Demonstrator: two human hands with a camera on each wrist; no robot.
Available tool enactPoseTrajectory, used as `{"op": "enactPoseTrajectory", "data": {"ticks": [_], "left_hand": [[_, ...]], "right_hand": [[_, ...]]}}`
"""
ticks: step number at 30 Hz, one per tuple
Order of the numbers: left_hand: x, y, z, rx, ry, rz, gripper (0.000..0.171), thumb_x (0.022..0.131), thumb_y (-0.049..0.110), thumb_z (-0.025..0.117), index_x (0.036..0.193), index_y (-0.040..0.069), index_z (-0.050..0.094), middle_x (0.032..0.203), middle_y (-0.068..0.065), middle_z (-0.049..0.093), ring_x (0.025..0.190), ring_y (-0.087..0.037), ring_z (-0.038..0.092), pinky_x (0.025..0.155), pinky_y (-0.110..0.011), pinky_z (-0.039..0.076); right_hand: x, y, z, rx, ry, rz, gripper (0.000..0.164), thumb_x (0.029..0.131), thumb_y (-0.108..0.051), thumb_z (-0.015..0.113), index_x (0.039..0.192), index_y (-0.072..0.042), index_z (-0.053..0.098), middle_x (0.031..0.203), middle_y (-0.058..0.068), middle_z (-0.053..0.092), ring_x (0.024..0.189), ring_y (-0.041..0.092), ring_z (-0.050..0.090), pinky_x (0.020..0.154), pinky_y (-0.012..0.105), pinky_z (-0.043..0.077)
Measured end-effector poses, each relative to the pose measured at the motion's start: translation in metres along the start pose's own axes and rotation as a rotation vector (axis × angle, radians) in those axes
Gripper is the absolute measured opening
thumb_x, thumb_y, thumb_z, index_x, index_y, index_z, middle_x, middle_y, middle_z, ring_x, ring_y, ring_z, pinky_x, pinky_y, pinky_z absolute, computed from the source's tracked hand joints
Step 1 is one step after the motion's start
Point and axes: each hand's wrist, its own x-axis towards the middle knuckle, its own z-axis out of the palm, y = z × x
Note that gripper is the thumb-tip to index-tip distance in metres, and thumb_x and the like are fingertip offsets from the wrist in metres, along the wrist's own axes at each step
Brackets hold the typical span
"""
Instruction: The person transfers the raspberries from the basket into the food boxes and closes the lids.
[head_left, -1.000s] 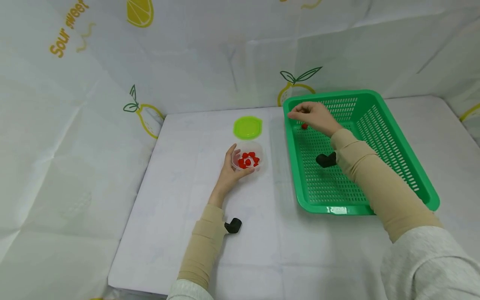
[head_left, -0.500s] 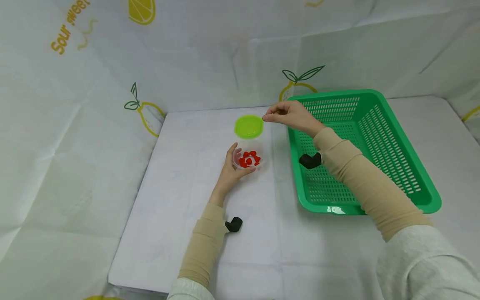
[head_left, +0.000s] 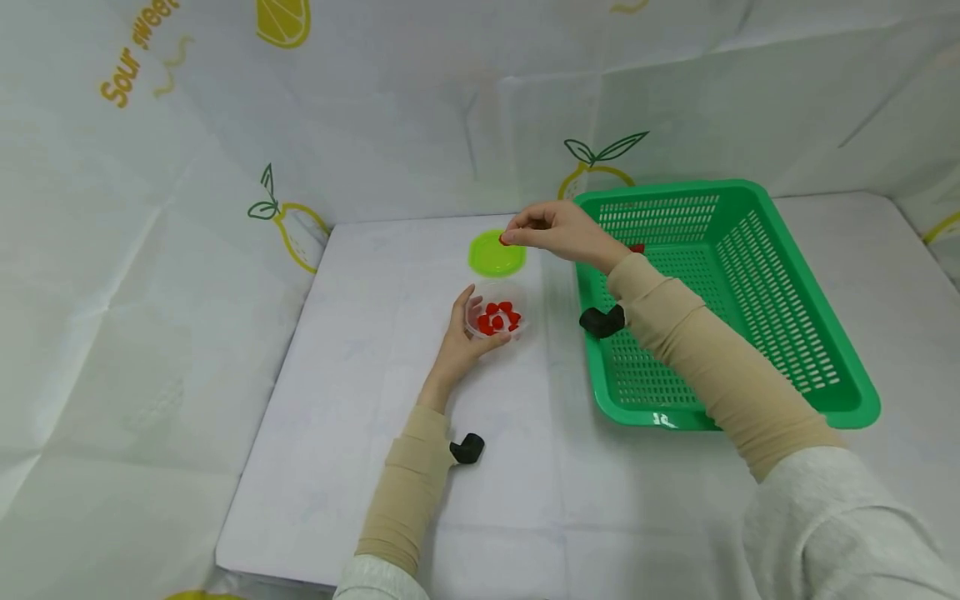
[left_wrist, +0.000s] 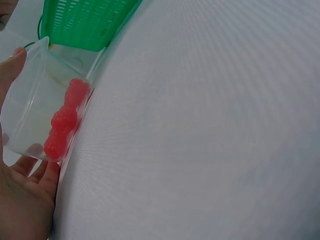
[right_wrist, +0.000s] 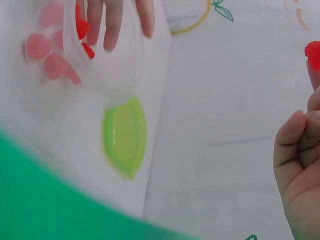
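My left hand (head_left: pixel 453 350) grips a clear plastic tub (left_wrist: pixel 22 107) standing on the table, thumb on the near side and fingers round the left. Several red raspberries (left_wrist: pixel 64 119) lie on its bottom. My right hand (head_left: pixel 562 232) is raised between the tub and the green basket. Its thumb and fingertips pinch one bumpy raspberry (right_wrist: pixel 314 54). Below those fingertips in the head view is the bright green lid (head_left: pixel 491 260), flat on the table behind the tub.
The large green slotted basket (head_left: pixel 637 415) stands on the right, under my right forearm. A red piece (head_left: pixel 637 248) shows inside it near the far left, partly hidden by the sleeve. A lemon-print cloth (head_left: pixel 420 125) hangs behind the table.
My right hand has moved left, out from over the basket, and a raspberry now shows at its fingertips. The left hand and the tub have stayed in place.
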Motion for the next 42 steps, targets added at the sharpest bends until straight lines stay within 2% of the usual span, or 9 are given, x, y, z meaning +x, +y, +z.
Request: {"op": "enactPoseTrajectory", "data": {"ticks": [6,10,15,21,26,30,37,42], "left_hand": [[-0.008,0.015,-0.001,0.009,-0.022,-0.019,0.093,0.079,0.024,0.074,0.149,0.026,0.012,0.151,-0.002,0.028,0.141,-0.021,0.025,0.114,-0.045,0.028],[-0.009,0.017,-0.001,0.004,-0.025,-0.023,0.093,0.079,0.024,0.073,0.149,0.027,0.011,0.151,0.0,0.027,0.141,-0.019,0.025,0.115,-0.044,0.027],[-0.008,0.017,-0.001,-0.009,-0.029,-0.01,0.094,0.08,0.023,0.073,0.149,0.024,0.01,0.152,-0.003,0.026,0.141,-0.021,0.025,0.115,-0.045,0.026],[-0.008,0.018,-0.001,0.004,-0.028,-0.012,0.094,0.08,0.024,0.073,0.149,0.023,0.01,0.152,-0.004,0.025,0.142,-0.021,0.025,0.115,-0.046,0.026],[-0.009,0.018,0.0,0.02,-0.023,-0.008,0.093,0.081,0.024,0.072,0.149,0.02,0.009,0.152,-0.007,0.025,0.142,-0.023,0.024,0.115,-0.046,0.026],[-0.009,0.019,0.001,0.025,-0.024,-0.009,0.092,0.081,0.022,0.072,0.149,0.02,0.009,0.152,-0.007,0.024,0.142,-0.024,0.024,0.114,-0.046,0.028],[-0.011,0.019,0.001,0.035,-0.015,-0.013,0.093,0.081,0.024,0.072,0.149,0.021,0.01,0.151,-0.004,0.027,0.141,-0.022,0.025,0.114,-0.045,0.028],[-0.012,0.019,0.001,0.042,-0.019,0.0,0.092,0.081,0.025,0.072,0.149,0.02,0.01,0.152,-0.006,0.026,0.141,-0.023,0.026,0.114,-0.046,0.028]], "right_hand": [[0.01,-0.001,0.014,0.002,-0.046,0.002,0.03,0.086,-0.039,0.064,0.103,-0.015,0.068,0.106,0.001,0.067,0.095,0.016,0.057,0.086,0.031,0.047],[0.018,0.005,0.023,-0.05,-0.065,0.026,0.03,0.086,-0.042,0.063,0.103,-0.018,0.069,0.104,0.001,0.067,0.09,0.018,0.053,0.08,0.03,0.047],[0.025,0.014,0.032,-0.13,-0.099,0.084,0.029,0.087,-0.042,0.061,0.101,-0.018,0.07,0.094,0.004,0.064,0.087,0.025,0.052,0.078,0.036,0.048],[0.028,0.029,0.038,-0.103,-0.139,0.17,0.032,0.088,-0.042,0.06,0.105,-0.016,0.069,0.098,0.007,0.06,0.095,0.026,0.051,0.088,0.041,0.049],[0.03,0.04,0.042,-0.091,-0.185,0.223,0.032,0.088,-0.043,0.06,0.101,-0.016,0.069,0.087,0.007,0.053,0.094,0.03,0.052,0.086,0.041,0.046],[0.03,0.048,0.045,-0.123,-0.23,0.253,0.033,0.087,-0.044,0.061,0.097,-0.014,0.069,0.082,0.003,0.051,0.093,0.029,0.052,0.083,0.038,0.045],[0.026,0.046,0.051,-0.271,-0.27,0.225,0.03,0.088,-0.041,0.06,0.101,-0.016,0.069,0.099,0.005,0.065,0.096,0.021,0.053,0.082,0.032,0.044],[0.024,0.042,0.055,-0.383,-0.314,0.174,0.03,0.089,-0.039,0.06,0.102,-0.014,0.069,0.098,0.007,0.068,0.09,0.019,0.056,0.08,0.029,0.047]]}}
